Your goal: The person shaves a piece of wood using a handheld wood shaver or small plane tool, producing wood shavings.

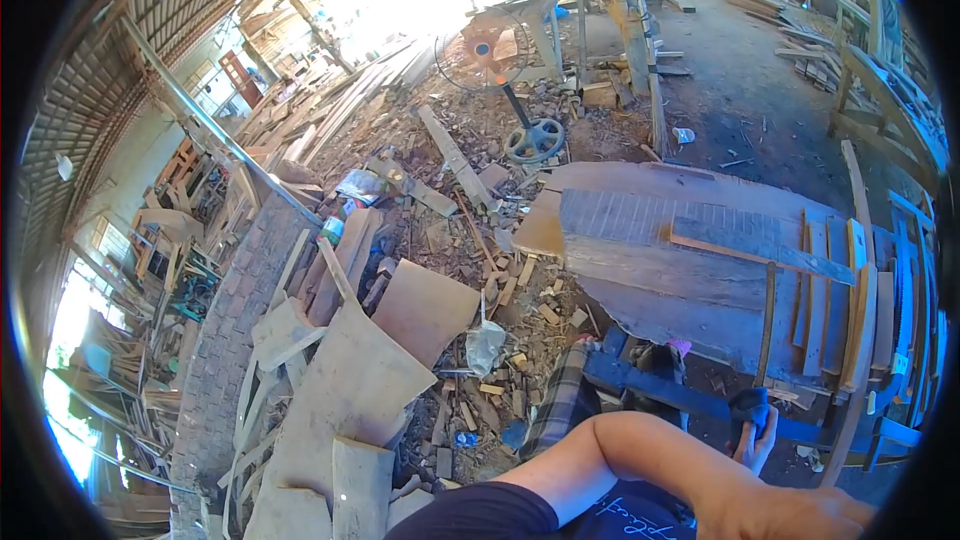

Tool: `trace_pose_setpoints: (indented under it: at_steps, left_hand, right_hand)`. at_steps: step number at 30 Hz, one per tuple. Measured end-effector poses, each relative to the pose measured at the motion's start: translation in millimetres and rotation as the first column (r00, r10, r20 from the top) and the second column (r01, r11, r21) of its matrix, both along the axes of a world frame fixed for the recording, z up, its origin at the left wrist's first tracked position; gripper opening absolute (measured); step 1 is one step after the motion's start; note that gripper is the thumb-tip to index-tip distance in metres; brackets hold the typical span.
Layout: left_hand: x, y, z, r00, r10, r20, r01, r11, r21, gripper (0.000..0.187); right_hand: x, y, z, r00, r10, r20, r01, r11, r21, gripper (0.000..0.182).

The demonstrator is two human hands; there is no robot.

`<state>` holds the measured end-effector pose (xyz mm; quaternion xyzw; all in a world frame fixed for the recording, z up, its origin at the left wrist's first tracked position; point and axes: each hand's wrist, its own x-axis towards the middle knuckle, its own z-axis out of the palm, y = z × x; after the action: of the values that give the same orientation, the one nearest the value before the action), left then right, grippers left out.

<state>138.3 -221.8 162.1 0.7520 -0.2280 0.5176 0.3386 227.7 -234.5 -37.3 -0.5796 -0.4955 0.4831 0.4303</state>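
A bare forearm reaches across the bottom of the head view to my left hand (815, 515), close to the camera at the lower right. Its fingers are blurred and run into the dark edge. Just above it, my right hand (760, 445) has its fingers wrapped round a dark blue object (748, 406), perhaps cloth. A thin brown stick (768, 325) rises behind that object. Beside it runs a dark blue beam (650, 387), crossing in front of my legs. Plaid fabric (560, 400) covers one leg.
A big wooden slab (680, 290) with boards on it lies ahead to the right. Bent sheets (350, 380) and wood scraps lie to the left. A fan (484, 50) on a round base (535, 141) stands beyond, near posts. Long planks (860, 310) lean at the right.
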Motion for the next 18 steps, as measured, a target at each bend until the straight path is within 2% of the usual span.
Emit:
trace_pose_setpoints:
  at_steps: [6,9,11,13,14,15,16,17,18]
  left_hand:
    - [-21,-2,20,0.999,-0.036,-0.001,0.036,0.999,0.021,0.082]
    - [-11,-1,14,0.999,-0.052,0.005,0.052,0.998,0.037,0.086]
    - [6,5,4,0.997,-0.069,0.021,0.068,0.997,0.041,0.09]
    - [1,2,13,0.994,-0.105,0.038,0.104,0.994,0.046,0.093]
    - [-35,-2,50,0.987,-0.149,0.053,0.147,0.988,0.047,0.094]
    - [-24,-3,51,0.973,-0.216,0.078,0.213,0.976,0.044,0.096]
    - [-28,-12,43,0.982,-0.186,0.033,0.189,0.97,-0.154,0.061]
    - [-44,-19,29,0.983,-0.18,-0.026,0.16,0.927,-0.339,0.034]
    - [-52,-15,14,0.977,-0.09,-0.193,0.001,0.909,-0.417,0.031]
  right_hand:
    - [-9,-4,-2,0.991,-0.128,-0.036,0.128,0.992,-0.019,0.026]
    - [-5,-1,-7,0.999,-0.023,-0.037,0.022,1.0,-0.018,0.027]
    - [-9,-5,0,0.998,-0.034,-0.058,0.032,0.999,-0.032,0.026]
    - [-11,-2,3,0.995,-0.066,-0.078,0.063,0.997,-0.044,0.025]
    - [-8,1,-4,0.995,0.008,-0.098,-0.009,1.0,-0.01,0.025]
    - [-1,-1,-9,0.993,0.058,-0.106,-0.057,0.998,0.019,0.024]
    - [-2,-2,-16,0.997,0.013,-0.074,-0.012,1.0,0.008,0.024]
    - [-4,-1,-11,0.999,-0.039,-0.035,0.039,0.999,0.0,0.023]
    - [-11,-6,29,0.993,-0.062,0.099,0.062,0.998,0.005,0.023]
